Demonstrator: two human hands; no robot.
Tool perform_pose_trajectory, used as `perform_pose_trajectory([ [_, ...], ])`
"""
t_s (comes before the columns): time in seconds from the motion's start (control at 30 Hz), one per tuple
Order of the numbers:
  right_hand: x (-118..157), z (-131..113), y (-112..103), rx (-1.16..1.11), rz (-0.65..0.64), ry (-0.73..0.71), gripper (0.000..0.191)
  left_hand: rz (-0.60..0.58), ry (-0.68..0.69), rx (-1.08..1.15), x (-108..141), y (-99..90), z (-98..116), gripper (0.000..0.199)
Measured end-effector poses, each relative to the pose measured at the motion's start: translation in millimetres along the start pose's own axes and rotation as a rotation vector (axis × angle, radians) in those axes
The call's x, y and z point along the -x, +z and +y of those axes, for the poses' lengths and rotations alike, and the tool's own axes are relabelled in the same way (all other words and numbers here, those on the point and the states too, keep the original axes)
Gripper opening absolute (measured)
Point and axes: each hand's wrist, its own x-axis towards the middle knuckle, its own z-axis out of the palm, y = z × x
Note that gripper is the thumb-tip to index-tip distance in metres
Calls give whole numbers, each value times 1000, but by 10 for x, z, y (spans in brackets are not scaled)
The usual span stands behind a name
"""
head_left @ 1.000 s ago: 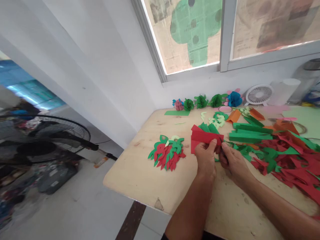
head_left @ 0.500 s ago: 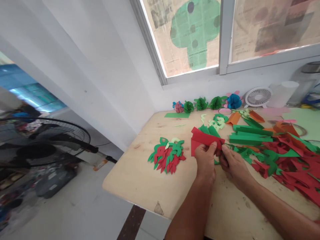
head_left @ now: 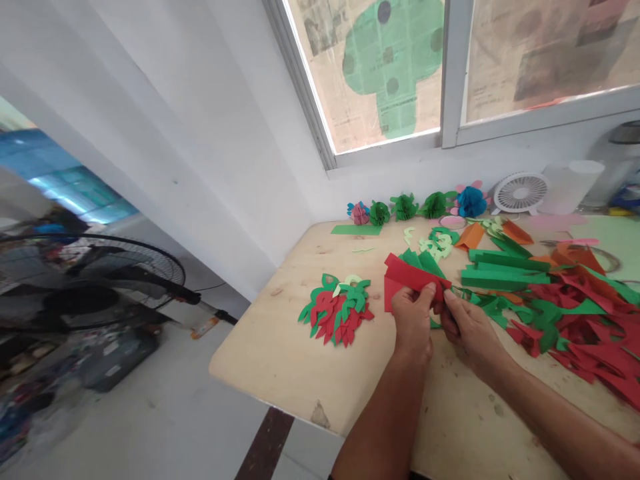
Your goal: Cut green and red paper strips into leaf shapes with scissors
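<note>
A folded piece of red paper (head_left: 411, 275) is held above the table, tilted, its folded layers fanning out at the left. My left hand (head_left: 413, 315) pinches its lower edge, thumb on top. At the paper's right end, the fingers of my right hand (head_left: 466, 321) are closed against it; part of the grip is hidden. Strips of green paper (head_left: 427, 262) show just behind the red piece. To the left lies a pile of red and green leaf-shaped cut-outs (head_left: 336, 310).
Red and green paper scraps (head_left: 590, 327) cover the table's right side, beside folded green strips (head_left: 505, 270). Paper pom-pom figures (head_left: 405, 207) line the wall next to a small white fan (head_left: 521, 193). A large black floor fan (head_left: 95, 280) stands left of the wooden table (head_left: 265, 353).
The view has shifted slightly. Both hands keep nearly the same hold on the red paper, with no clear movement of it.
</note>
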Motion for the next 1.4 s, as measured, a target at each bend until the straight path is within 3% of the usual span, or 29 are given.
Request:
perform_pose_trajectory([
  [0.67,16,7,4,83,29,-12,51,-33,31,-57,-40,-28,-25,23],
  [0.83,20,-31,4,103,25,-19,50,-86,31,-70,-47,-59,-17,23],
  [1.1,-7,19,8,39,2,9,46,-48,15,-48,-32,-45,17,21],
  [1.4,15,-25,-11,117,5,-18,54,-76,18,-127,-34,-58,65,19],
])
